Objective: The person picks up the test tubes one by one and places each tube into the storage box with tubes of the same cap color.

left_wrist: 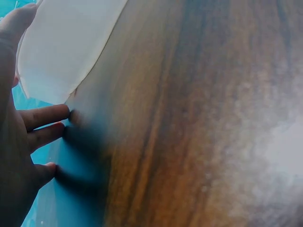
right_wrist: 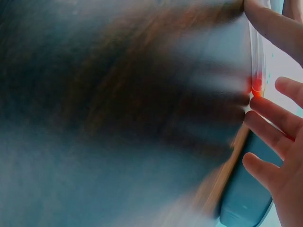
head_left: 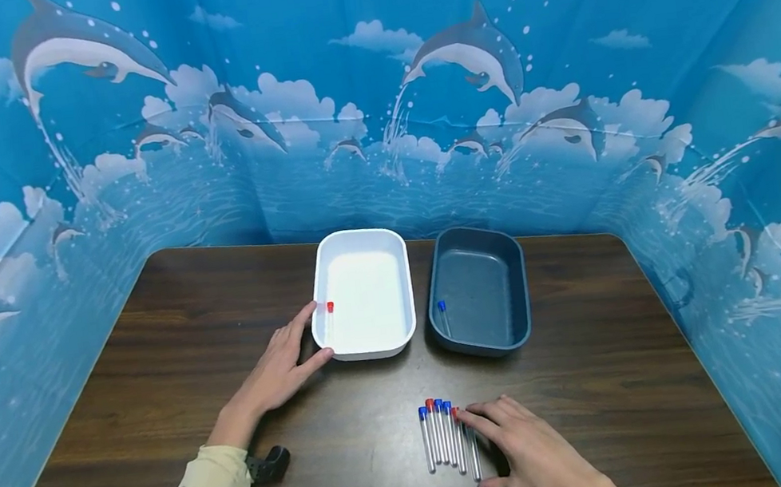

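Several slim clear tubes [head_left: 443, 434] with red and blue caps lie side by side on the table in the head view. Over the right end of this row is my right hand [head_left: 530, 448], fingers spread, with fingertips near the caps and thumb by the lower end of the rightmost tube [head_left: 476, 459], whose cap is hidden. A red cap [right_wrist: 257, 86] shows by its fingertips in the right wrist view. My left hand [head_left: 280, 368] rests against the left side and near corner of a white tray [head_left: 408, 330], fingers extended. One red-capped tube [head_left: 330, 308] lies inside that tray.
Right of the white tray stands a dark grey tray [head_left: 521, 293] holding one blue-capped tube [head_left: 443, 307]. Both trays sit toward the back of the brown wooden table [head_left: 210, 312]. A blue curtain [head_left: 352, 159] printed with dolphins surrounds the table at the back and sides.
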### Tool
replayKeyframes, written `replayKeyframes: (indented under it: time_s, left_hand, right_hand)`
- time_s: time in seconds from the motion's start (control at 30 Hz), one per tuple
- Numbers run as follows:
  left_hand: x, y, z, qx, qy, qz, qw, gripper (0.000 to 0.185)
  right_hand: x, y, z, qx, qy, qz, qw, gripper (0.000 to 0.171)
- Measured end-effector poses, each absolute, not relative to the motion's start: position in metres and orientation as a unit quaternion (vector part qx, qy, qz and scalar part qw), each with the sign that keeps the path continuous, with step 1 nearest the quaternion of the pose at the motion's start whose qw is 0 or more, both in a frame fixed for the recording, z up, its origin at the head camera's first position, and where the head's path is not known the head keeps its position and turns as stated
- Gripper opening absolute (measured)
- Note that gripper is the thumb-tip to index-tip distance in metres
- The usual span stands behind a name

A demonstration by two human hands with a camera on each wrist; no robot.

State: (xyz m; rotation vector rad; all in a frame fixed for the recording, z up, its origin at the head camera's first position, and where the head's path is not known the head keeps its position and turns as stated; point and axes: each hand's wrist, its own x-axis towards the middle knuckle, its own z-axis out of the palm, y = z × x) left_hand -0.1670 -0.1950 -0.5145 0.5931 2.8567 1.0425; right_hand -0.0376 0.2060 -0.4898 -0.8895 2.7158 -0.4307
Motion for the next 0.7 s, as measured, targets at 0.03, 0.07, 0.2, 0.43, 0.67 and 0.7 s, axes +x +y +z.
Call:
replayKeyframes:
  time_s: [0.03, 0.07, 0.2, 0.43, 0.67, 0.7]
  left_hand:
    - [-0.1674, -0.195, -0.5144, 0.19, 0.922, 0.338, 0.025, 0.084]
    - [-0.1677, -0.1948, -0.5144, 0.186, 0.922, 0.338, 0.027, 0.084]
    - [-0.1681, -0.1946, -0.5143, 0.184, 0.923, 0.337, 0.031, 0.085]
    - [-0.1676, -0.1943, -0.5116, 0.179, 0.926, 0.331, 0.036, 0.085]
    - [-0.1674, -0.1926, -0.5103, 0.17, 0.93, 0.323, 0.047, 0.086]
    - [-0.1673, -0.1925, -0.5101, 0.169, 0.93, 0.322, 0.048, 0.086]
  right_hand:
    - [-0.0379, 0.2062, -0.49, -0.306, 0.932, -0.146, 0.125, 0.09]
    - [-0.0381, 0.2062, -0.4903, -0.306, 0.932, -0.146, 0.125, 0.09]
    - [-0.0383, 0.2061, -0.4919, -0.31, 0.931, -0.146, 0.124, 0.086]
    - [-0.0395, 0.2051, -0.4933, -0.315, 0.93, -0.145, 0.118, 0.078]
    - [-0.0403, 0.207, -0.4911, -0.302, 0.935, -0.154, 0.101, 0.075]
    - [-0.0407, 0.2073, -0.4898, -0.304, 0.935, -0.155, 0.092, 0.075]
